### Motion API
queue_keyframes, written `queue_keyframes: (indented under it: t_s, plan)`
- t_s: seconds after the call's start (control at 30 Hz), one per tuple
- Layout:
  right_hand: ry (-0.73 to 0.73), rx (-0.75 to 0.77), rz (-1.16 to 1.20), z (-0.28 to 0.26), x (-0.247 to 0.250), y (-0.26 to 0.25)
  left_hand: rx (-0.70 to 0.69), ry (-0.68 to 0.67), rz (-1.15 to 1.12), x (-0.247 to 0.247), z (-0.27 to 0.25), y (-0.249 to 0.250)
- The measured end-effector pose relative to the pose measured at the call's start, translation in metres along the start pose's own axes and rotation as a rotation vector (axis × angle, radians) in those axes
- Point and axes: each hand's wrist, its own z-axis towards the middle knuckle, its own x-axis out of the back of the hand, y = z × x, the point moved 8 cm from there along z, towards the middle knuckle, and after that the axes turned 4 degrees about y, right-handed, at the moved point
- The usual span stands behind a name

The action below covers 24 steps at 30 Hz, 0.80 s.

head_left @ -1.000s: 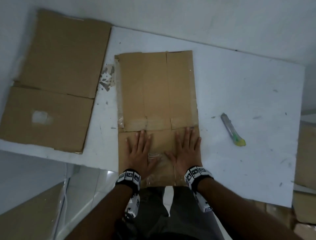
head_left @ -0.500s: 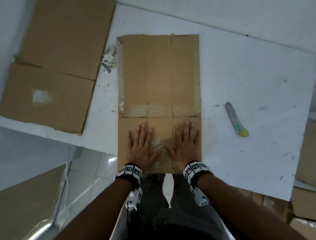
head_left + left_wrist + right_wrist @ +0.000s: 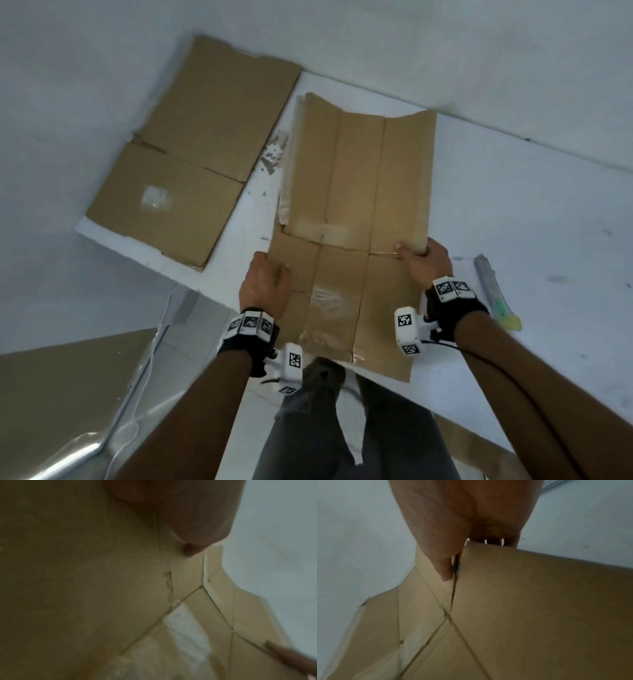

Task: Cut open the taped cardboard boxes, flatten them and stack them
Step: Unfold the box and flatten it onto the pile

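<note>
A flattened brown cardboard box with clear tape strips lies in the middle of the white table, its near end hanging over the front edge. My left hand grips its left edge, thumb on top. My right hand grips the right edge at the crease; in the right wrist view the thumb lies on top of the cardboard and the fingers curl under it. The far end bows upward. The left wrist view is blurred, showing cardboard under the palm.
A second flattened box lies at the table's left end, overhanging its edges. A utility knife with a green-yellow tip lies right of my right wrist. The wall runs behind the table. The floor and my legs show below the front edge.
Both hands left the top of the box, where they pressed flat, and moved out to grip its left and right edges. The box now bows up at the far end.
</note>
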Motion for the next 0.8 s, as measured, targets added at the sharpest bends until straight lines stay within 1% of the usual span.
queue_keyframes:
  t_s: [0.03,0.07,0.17,0.23,0.33,0.43,0.5,0.57,0.67,0.73,0.8]
  plan:
    - [-0.011,0.028,0.037,-0.003,-0.003,-0.008,-0.070,0.045,0.034,0.010,-0.003,0.008]
    - [-0.012,0.039,0.078,-0.006,-0.008,-0.013,-0.110,0.084,0.060,0.021,-0.004,0.014]
    - [0.005,0.064,0.209,-0.024,-0.024,-0.033,-0.158,0.178,0.144,0.066,0.008,0.018]
    - [-0.008,0.059,0.270,-0.036,-0.044,-0.052,-0.196,0.193,0.216,0.100,0.032,0.014]
    - [-0.089,0.059,0.341,-0.047,-0.087,-0.094,-0.262,0.219,0.263,0.153,0.081,-0.002]
    - [-0.161,0.155,0.330,-0.053,-0.141,-0.156,-0.299,0.240,0.240,0.196,0.147,-0.026]
    - [-0.183,0.177,0.354,-0.052,-0.183,-0.194,-0.324,0.223,0.242,0.216,0.197,-0.044]
    - [-0.212,0.193,0.343,-0.050,-0.229,-0.229,-0.319,0.223,0.329,0.227,0.249,-0.066]
    - [-0.244,0.178,0.231,-0.035,-0.291,-0.257,-0.225,0.148,0.499,0.220,0.310,-0.106]
    - [-0.227,0.157,0.099,-0.023,-0.311,-0.265,-0.127,0.068,0.488,0.203,0.332,-0.135]
    - [-0.208,0.149,-0.005,-0.014,-0.317,-0.268,-0.012,0.013,0.435,0.189,0.337,-0.159]
